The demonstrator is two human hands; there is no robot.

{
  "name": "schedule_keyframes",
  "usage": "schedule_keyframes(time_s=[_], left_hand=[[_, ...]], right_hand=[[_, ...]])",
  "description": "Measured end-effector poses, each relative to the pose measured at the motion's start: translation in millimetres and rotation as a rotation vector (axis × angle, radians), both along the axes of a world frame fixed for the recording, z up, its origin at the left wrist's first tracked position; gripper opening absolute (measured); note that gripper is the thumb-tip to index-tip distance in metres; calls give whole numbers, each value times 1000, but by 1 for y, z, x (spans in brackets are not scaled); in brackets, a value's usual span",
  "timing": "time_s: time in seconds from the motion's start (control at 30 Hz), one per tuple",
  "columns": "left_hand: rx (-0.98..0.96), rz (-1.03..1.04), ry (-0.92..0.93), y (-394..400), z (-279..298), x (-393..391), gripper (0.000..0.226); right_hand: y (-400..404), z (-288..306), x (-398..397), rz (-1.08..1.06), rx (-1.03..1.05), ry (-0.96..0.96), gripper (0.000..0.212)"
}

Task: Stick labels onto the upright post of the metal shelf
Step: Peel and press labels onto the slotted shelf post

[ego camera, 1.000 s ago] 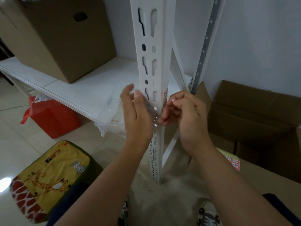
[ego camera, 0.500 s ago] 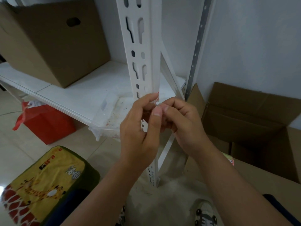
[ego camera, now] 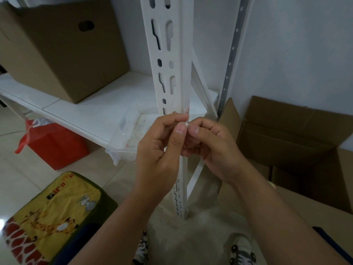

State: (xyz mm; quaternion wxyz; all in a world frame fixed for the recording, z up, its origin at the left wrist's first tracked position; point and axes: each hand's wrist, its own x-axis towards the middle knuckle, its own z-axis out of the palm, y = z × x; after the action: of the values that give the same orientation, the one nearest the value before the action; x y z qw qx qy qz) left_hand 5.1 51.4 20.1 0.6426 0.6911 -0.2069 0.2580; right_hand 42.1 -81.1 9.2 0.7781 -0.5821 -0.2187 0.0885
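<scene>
Labels are what we are handling here, and one small white label [ego camera: 185,123] sits pinched between our two hands just in front of the white upright post [ego camera: 172,77] of the metal shelf. Our left hand [ego camera: 162,150] has its thumb and forefinger curled in on that scrap, and our right hand [ego camera: 208,144] meets it fingertip to fingertip, fingers bent around the same piece; whether we are peeling it off a backing or only straightening it we cannot tell, since most of it is hidden by our fingers. On the post's right face, just above our fingertips, a sticker with red print [ego camera: 186,111] already clings to the metal, so we judge at least one label to be in place. The one in our fingers does not appear to be on the post yet, so pressing it down is the step that remains, and how many more follow we cannot say. Around us a brown cardboard box [ego camera: 63,52] stands on the white shelf board [ego camera: 91,111], a clear plastic tray [ego camera: 126,144] overhangs that board's edge beside the post, an open carton [ego camera: 286,142] lies on the floor to the right, and a yellow cartoon-print stool [ego camera: 55,213] sits low on the left.
</scene>
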Motion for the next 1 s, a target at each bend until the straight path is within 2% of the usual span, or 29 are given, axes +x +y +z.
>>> schedule_keyframes(time_s=[0.13,0.37,0.5,0.6,0.77,0.9,1.0], left_hand=[[24,8,-2,1,0,0,14],[4,35,47,0,-3,1,15],[-61,115,89,1,-1,5,23],[-92,248,173,14,0,14,36],[17,432,379,47,-12,44,52],[259,406,589,62,-31,69,36],[314,386,644,61,-39,76,37]], right_hand=[[0,1,0,29,36,10,14],[0,1,1,23,28,21,24],[0,-1,1,-5,14,21,23],[2,-2,2,-74,44,22,26],[6,-4,3,-246,50,23,29],[8,-5,4,-320,33,10,30],[10,-4,6,-300,79,27,26]])
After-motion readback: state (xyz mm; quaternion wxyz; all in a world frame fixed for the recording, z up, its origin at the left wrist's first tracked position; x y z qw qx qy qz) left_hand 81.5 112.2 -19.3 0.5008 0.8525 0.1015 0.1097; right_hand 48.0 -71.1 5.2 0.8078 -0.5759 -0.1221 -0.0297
